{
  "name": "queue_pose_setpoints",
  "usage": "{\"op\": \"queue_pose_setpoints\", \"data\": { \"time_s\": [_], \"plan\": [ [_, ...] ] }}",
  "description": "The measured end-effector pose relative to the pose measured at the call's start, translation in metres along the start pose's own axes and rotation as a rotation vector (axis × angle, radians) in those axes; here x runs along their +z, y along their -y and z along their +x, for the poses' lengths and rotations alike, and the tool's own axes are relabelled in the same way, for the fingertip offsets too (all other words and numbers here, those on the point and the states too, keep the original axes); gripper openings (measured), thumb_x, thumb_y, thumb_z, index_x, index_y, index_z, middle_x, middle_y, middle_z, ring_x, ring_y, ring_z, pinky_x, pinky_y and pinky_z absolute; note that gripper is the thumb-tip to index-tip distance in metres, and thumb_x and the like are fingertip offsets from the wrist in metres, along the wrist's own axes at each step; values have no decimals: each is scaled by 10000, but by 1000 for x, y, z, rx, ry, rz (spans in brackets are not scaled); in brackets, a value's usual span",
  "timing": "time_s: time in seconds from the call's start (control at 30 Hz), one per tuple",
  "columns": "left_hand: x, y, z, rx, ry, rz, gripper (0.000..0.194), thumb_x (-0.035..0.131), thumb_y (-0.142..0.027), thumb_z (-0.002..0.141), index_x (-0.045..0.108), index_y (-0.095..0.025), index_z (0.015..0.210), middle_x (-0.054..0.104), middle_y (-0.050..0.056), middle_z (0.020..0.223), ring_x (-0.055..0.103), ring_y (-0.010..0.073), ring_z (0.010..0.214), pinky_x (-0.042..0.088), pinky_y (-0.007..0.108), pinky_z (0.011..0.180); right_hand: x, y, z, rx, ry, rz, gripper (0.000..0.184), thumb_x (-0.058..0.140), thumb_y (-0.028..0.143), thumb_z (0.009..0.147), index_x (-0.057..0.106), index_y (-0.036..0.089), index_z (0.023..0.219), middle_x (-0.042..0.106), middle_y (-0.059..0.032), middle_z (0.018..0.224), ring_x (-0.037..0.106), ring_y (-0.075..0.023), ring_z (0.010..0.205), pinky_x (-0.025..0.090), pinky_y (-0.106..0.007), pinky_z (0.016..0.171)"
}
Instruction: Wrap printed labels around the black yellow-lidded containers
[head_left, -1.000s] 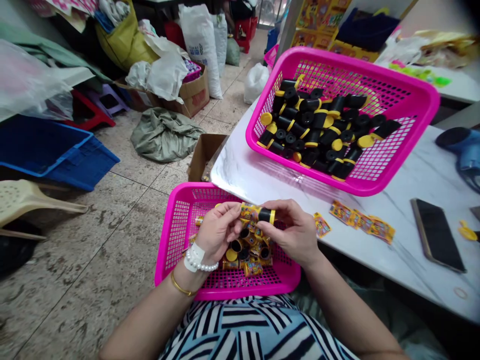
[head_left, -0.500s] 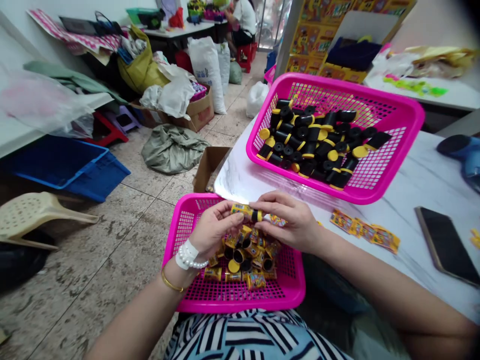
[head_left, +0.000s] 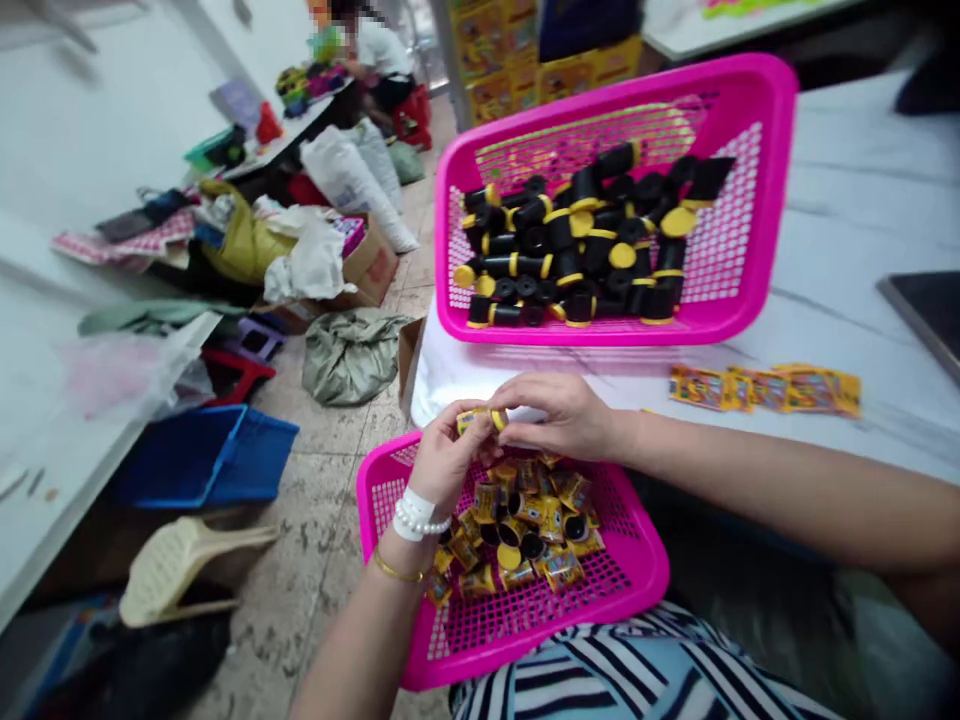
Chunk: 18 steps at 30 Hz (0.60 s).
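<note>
My left hand (head_left: 442,460) is closed around a small canister (head_left: 469,420) with a printed yellow label, held level above the lower pink basket (head_left: 630,590). At the canister's yellow end, the fingertips of my right hand (head_left: 562,415) are pressed together; they partly cover that end. In the basket below lie several canisters (head_left: 561,570) with printed yellow labels, some showing black open ends. A bigger pink basket (head_left: 600,337) on the table holds black canisters (head_left: 574,235) with yellow caps and no labels.
A row of printed yellow stickers (head_left: 772,388) lies on the white marbled table (head_left: 840,220), near a dark phone (head_left: 926,320). On the floor at left are a blue crate (head_left: 180,460), a cream stool (head_left: 172,570) and a grey-green sack (head_left: 352,355). A seated person (head_left: 382,60) is farther back.
The view has turned and tilted. The canister stays in my left hand, and my right fingers have closed in on its yellow end. The sticker seen in my right hand earlier no longer shows.
</note>
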<state>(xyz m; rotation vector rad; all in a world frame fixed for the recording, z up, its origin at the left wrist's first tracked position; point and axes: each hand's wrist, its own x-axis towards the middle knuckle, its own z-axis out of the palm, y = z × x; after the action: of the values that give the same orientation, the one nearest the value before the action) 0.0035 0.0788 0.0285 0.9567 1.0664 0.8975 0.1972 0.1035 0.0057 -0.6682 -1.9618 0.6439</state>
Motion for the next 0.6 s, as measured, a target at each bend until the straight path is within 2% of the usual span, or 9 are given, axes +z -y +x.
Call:
{"op": "queue_pose_setpoints", "data": {
  "time_s": [0.1, 0.17, 0.27, 0.37, 0.47, 0.6],
  "plan": [
    [2, -7, 8, -73, 31, 59, 482, 749, -545, 760, 648, -166, 1040, 637, -8, 648, 544, 94, 484, 416, 209, 478, -8, -4, -1, -3, -36, -67, 228, 674, 233, 861, 706, 228, 1086, 720, -62, 1029, 693, -178, 923, 594, -323, 814],
    [3, -9, 11, -110, 24, 39, 463, 749, -532, 767, 657, -161, 1028, 620, -11, 645, 501, 72, 469, 369, 187, 458, -11, -5, 0, -9, -50, -100, 207, 658, 209, 866, 715, 219, 1065, 711, -67, 1028, 686, -182, 936, 592, -324, 824],
    [9, -8, 18, -29, -5, 14, 403, 803, -439, 742, 671, -177, 1017, 598, -32, 642, 480, 55, 497, 364, 174, 493, -15, -7, 3, 27, -97, -79, 137, 687, 215, 840, 737, 204, 968, 714, -58, 952, 681, -185, 895, 590, -326, 805],
    [19, -7, 28, 103, -19, 106, 405, 811, -401, 740, 679, -208, 1071, 621, -33, 685, 520, 71, 556, 427, 199, 573, -21, -9, 8, 175, -164, -6, 104, 754, 232, 773, 740, 196, 870, 706, -27, 836, 668, -163, 775, 588, -306, 719],
    [24, -11, 36, 158, -5, 195, 442, 797, -425, 749, 675, -192, 1104, 658, -9, 724, 568, 95, 591, 463, 228, 622, -27, -11, 13, 289, -188, 103, 129, 781, 239, 738, 731, 176, 839, 694, -9, 776, 652, -135, 692, 582, -273, 644],
    [16, -18, 39, 106, 90, 152, 533, 746, -520, 776, 621, -174, 1163, 668, 14, 725, 591, 118, 579, 442, 236, 571, -34, -10, 17, 217, -145, 113, 153, 759, 237, 762, 729, 186, 903, 705, -27, 857, 666, -138, 754, 606, -288, 696]
  ]
}}
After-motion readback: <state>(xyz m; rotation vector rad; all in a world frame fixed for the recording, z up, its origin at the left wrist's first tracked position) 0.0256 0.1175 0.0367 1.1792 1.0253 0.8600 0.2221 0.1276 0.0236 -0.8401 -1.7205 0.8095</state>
